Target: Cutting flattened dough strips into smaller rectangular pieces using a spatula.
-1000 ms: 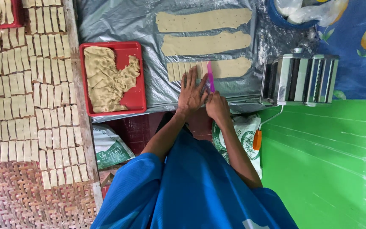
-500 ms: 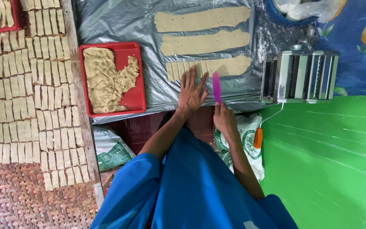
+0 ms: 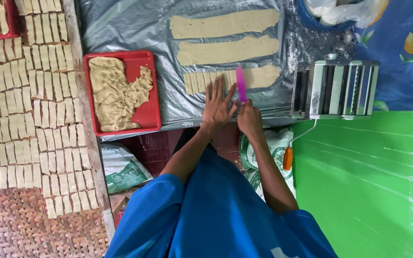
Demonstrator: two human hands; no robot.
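Note:
My left hand [image 3: 218, 102] lies flat, fingers spread, on the nearest strip of speckled dough [image 3: 264, 75], over the part cut into small rectangles [image 3: 198, 82]. My right hand [image 3: 249, 118] is just right of it and grips a pink flat cutter [image 3: 241, 83]. The cutter stands on edge across that strip, at the boundary between the cut pieces and the uncut end. Two longer uncut dough strips [image 3: 225, 24] [image 3: 228, 50] lie farther away on the grey plastic sheet [image 3: 120, 26].
A red tray [image 3: 149, 112] with crumpled dough scraps sits left of my hands. Rows of several cut dough pieces [image 3: 29, 95] cover a woven mat [image 3: 15, 229] at the far left. A metal pasta roller [image 3: 335, 90] stands right. A blue basin [image 3: 326, 23] sits behind it.
My right hand drew the pink cutter back toward me and to the right, then returned it onto the dough strip. My left hand stayed pressed on the cut pieces.

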